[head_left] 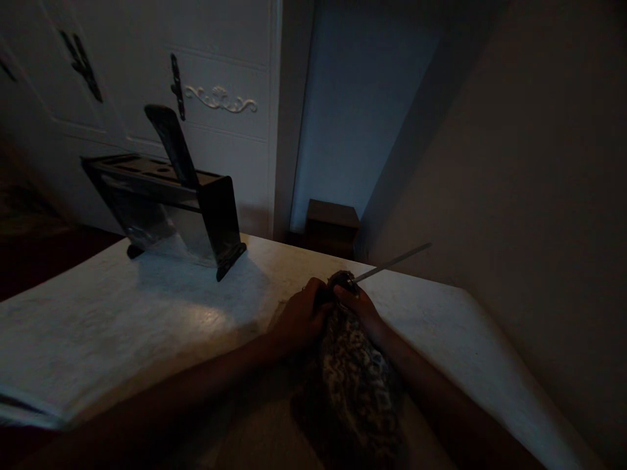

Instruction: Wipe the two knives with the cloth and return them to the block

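Both hands meet over the table, close around a patterned cloth [355, 372] that hangs down toward me in folds. My left hand [306, 313] is closed at the dark handle end of a long thin metal tool [392, 262]. Narrow like a sharpening steel or a knife seen edge-on, it points up to the right; the dim light hides which. My right hand [357, 305] is closed on the bunched cloth near the tool's base, thumb on top. The cloth covers part of the handle.
A black and clear-sided knife block [169, 222] stands on the pale table [196, 320] at the left, one black-handled knife [171, 143] in it. White cabinet doors [230, 150] rise behind. A dark brown box [333, 215] sits beyond the table; a wall [529, 176] is at right.
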Motion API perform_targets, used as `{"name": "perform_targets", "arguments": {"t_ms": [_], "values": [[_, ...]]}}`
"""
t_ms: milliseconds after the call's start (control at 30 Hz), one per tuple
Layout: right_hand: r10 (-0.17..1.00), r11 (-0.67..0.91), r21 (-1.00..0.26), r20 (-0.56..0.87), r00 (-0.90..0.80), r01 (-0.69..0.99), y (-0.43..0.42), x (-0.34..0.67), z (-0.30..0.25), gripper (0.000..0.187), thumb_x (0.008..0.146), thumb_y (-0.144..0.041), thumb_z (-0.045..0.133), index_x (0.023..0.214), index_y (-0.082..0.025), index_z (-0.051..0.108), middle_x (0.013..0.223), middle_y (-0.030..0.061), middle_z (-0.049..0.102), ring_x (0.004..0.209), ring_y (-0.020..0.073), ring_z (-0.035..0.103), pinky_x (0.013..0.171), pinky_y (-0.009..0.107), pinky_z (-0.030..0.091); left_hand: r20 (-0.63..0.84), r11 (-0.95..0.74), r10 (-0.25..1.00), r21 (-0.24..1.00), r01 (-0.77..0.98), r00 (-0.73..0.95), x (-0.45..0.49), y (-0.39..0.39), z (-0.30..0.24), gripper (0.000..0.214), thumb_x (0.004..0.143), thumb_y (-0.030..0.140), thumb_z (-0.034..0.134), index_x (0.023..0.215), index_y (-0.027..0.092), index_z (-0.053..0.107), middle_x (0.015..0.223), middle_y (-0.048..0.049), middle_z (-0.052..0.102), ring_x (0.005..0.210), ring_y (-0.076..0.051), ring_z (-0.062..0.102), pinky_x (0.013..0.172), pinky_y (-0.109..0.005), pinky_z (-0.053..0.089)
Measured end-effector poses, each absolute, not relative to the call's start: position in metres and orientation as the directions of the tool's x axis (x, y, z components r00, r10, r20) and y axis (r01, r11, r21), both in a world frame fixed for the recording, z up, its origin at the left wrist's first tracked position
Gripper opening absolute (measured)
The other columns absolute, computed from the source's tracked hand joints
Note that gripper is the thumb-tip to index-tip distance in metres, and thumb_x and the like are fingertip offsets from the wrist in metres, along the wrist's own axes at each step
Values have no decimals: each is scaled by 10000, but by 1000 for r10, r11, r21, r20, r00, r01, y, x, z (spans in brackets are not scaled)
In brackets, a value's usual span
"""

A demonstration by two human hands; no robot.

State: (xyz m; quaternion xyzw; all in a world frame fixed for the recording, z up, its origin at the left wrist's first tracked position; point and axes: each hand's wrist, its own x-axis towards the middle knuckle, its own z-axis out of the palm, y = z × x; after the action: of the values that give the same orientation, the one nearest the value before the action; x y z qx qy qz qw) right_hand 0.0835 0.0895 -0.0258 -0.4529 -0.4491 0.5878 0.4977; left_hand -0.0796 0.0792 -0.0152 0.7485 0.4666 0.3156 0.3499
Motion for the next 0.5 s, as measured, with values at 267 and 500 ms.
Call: {"name": "perform_targets", "arguments": {"t_ms": [267,500], "values": [[993,-107,-984,-99,-65,-144,90,85,-26,518,617,-589,786,885,-163,665,805,31,695,752,204,639,694,292,500,270,-378,905,864,333,329,-83,86,-18,247,867,377,524,1030,193,545,984,-55,646,912,-217,596,826,-347,454],[995,-94,-983,-86,-57,-158,93,85,-29,576,590,-618,789,912,-164,639,790,44,706,708,205,656,676,300,522,282,-324,929,933,157,238,-89,94,-10,261,822,399,593,934,164,602,832,-35,659,731,-161,604,652,-267,479]]}}
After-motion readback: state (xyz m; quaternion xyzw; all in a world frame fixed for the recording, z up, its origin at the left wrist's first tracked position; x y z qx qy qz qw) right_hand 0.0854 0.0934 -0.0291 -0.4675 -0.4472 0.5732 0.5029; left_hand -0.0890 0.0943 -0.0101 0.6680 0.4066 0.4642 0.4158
